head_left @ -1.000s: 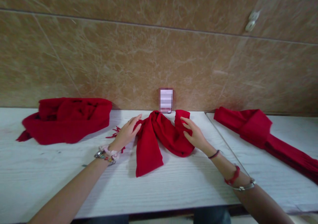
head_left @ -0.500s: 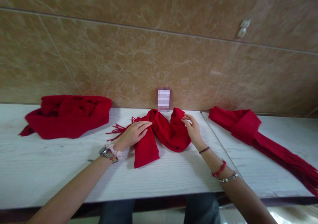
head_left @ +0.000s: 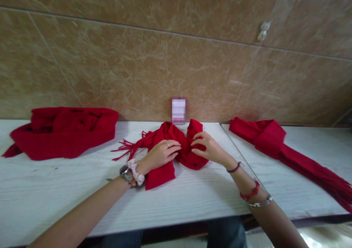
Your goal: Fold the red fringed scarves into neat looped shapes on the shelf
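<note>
A red scarf [head_left: 161,176] with fringe at its left side lies bunched on the white tabletop [head_left: 90,200], one folded flap hanging toward the front edge. My left hand [head_left: 162,154] rests over its middle, fingers stretched out and lying on the fabric. At the scarf's right loop is my right hand [head_left: 210,148], its fingers apart and curved toward the cloth. Whether these fingertips touch the fabric I cannot tell. Neither hand grips any cloth that I can see.
A bundle of red cloth [head_left: 68,141] sits to the left. On the right lies another red scarf [head_left: 271,139], folded over, its fringe pointing front right. Against the marbled wall [head_left: 123,64] stands a small blurred card [head_left: 178,110]. A white fitting [head_left: 264,31] is on the wall.
My left hand has slid right, from the scarf's left part onto its middle. The right hand has come left and in over the right loop. The view has shifted slightly.
</note>
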`<state>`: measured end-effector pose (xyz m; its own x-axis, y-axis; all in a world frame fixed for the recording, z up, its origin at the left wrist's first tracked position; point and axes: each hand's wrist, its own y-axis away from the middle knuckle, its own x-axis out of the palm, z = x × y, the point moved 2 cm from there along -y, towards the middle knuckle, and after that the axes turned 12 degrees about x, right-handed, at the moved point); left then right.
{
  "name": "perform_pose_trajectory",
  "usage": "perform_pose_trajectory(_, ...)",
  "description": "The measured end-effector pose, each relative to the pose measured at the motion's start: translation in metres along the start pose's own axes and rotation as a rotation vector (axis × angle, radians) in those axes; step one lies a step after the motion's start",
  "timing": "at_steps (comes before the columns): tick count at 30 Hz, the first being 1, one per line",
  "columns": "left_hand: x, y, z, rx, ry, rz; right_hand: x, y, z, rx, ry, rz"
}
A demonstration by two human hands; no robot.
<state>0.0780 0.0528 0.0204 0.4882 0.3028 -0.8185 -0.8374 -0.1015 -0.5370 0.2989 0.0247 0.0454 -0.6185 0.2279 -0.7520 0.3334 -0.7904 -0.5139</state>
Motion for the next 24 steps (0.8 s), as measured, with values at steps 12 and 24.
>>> perform_pose_trajectory(12,-0.005,0.005,-0.008,-0.129,0.019,-0.048,0.01,0.009,0.021,-0.127,0.195,0.124)
perform_pose_trajectory(24,-0.008,0.0,-0.02,-0.071,-0.146,-0.237,0.022,0.002,0.011,0.228,-0.351,-0.032)
